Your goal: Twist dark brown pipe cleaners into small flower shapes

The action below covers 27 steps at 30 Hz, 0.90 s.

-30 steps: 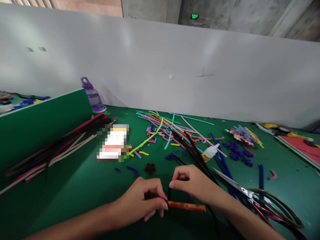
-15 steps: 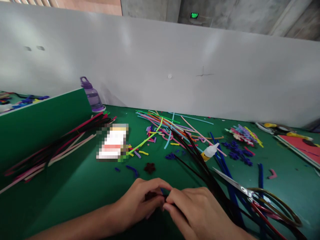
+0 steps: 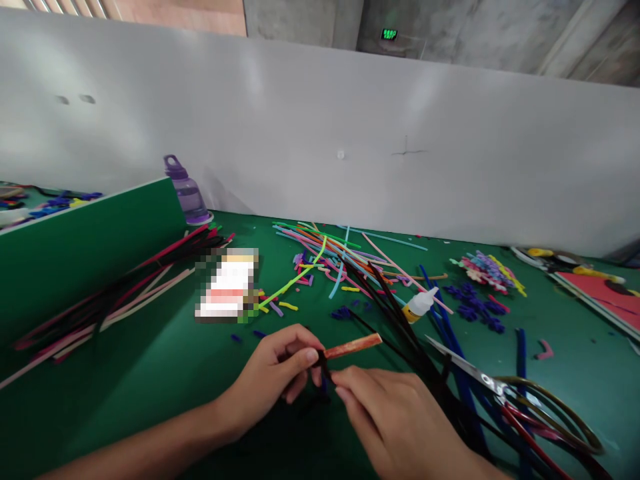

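My left hand (image 3: pixel 285 367) is closed near the lower middle of the head view, pinching a flat reddish-brown stick (image 3: pixel 353 346) that points right. A dark pipe cleaner (image 3: pixel 324 364) bends around or against the stick's left end, under the thumb. My right hand (image 3: pixel 390 413) is closed, with thumb and forefinger pinching the lower part of that dark pipe cleaner. Below the fingers hang a bit of blue and a dark end, partly hidden. Closest to the right hand lie long dark brown pipe cleaners (image 3: pixel 425 357) and a pair of scissors (image 3: pixel 493 383), blades partly open.
Ahead lies a pile of coloured pipe cleaners (image 3: pixel 320 247), with a glue bottle (image 3: pixel 419 307) on its right. Blue pipe-cleaner shapes (image 3: pixel 475 307) sit farther right. A purple water bottle (image 3: pixel 187 193) stands by the white partition (image 3: pixel 300 127). A green divider (image 3: pixel 90 247) is left.
My left hand has risen and turned, bringing the reddish-brown stick into view. My right hand keeps its pinch with little movement. The dark flower shape on the table is now hidden behind my left hand.
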Tool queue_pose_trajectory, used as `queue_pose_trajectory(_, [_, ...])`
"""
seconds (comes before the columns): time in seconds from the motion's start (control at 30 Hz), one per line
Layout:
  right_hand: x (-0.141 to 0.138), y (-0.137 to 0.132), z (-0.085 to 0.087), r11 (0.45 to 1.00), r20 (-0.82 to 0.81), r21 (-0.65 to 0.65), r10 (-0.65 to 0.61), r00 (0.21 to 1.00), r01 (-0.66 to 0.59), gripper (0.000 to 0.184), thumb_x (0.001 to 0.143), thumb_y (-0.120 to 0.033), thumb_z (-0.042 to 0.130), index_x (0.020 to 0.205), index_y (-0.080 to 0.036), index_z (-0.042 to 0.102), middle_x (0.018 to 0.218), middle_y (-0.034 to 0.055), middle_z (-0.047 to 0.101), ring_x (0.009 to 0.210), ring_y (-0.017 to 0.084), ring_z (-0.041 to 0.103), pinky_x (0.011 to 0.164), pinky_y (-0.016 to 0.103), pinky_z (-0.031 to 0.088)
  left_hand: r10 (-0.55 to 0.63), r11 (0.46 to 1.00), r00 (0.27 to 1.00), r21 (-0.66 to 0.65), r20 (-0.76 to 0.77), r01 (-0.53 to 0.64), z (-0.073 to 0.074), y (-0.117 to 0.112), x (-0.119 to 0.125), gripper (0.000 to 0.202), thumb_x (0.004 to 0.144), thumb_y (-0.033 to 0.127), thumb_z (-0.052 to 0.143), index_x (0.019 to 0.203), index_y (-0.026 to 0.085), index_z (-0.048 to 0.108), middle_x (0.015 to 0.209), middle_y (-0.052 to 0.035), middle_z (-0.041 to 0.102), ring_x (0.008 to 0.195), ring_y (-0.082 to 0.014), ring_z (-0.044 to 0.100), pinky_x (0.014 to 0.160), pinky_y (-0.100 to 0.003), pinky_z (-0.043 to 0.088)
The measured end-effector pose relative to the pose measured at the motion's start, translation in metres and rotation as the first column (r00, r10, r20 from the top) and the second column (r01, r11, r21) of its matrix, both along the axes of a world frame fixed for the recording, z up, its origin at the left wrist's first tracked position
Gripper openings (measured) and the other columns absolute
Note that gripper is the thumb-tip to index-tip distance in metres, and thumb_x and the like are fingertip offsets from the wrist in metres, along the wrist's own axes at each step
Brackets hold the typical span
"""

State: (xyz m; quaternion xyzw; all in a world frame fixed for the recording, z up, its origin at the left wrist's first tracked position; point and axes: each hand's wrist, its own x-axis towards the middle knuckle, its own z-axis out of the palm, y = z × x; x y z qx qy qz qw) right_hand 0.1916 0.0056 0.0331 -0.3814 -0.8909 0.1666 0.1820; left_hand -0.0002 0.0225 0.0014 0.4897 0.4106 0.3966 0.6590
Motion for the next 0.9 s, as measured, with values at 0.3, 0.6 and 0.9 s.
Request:
queue_pose_trajectory(0.3, [0.008,0.031,-0.001,0.849,-0.107,-0.525,-0.134,0.985,0.059,0.025,0.086,-0.023,0.048,0.065,-0.016,0.059,0.058,-0.0025,0.055,0.055,0.009,0.047,0.053,0.020,0.032,-0.187,0.975,0.966,-0.086,0.181,0.205,-0.007,-0.001,-0.002,0.028,0.083,0.040,0.060,0.083,0.014,0.050,0.060,-0.0017,0.064,0.032,-0.0002,0.034,0.032,-0.011,0.018])
queue_pose_trajectory(0.6, [0.018,0.042,0.007,0.832,-0.144,-0.554,-0.129,0.981,0.028,0.025,0.081,-0.032,0.058,0.065,-0.014,0.062,0.054,-0.0051,0.049,0.053,0.007,0.036,0.047,0.018,0.025,-0.257,0.950,0.951,-0.133,0.173,0.282,-0.006,-0.002,-0.001,0.026,0.081,0.037,0.062,0.082,0.014,0.051,0.058,-0.0015,0.065,0.031,-0.0003,0.035,0.030,-0.011,0.019])
queue_pose_trajectory(0.9, [0.015,0.036,-0.001,0.867,-0.068,-0.497,-0.092,0.993,0.046,0.011,0.073,-0.027,0.069,0.069,-0.018,0.066,0.053,-0.0060,0.056,0.050,0.006,0.045,0.045,0.017,0.027,-0.414,0.896,0.910,-0.173,0.011,0.409,-0.006,-0.010,0.000,0.011,0.079,0.022,0.061,0.082,0.013,0.055,0.058,0.0018,0.062,0.034,-0.0017,0.037,0.034,-0.012,0.026])
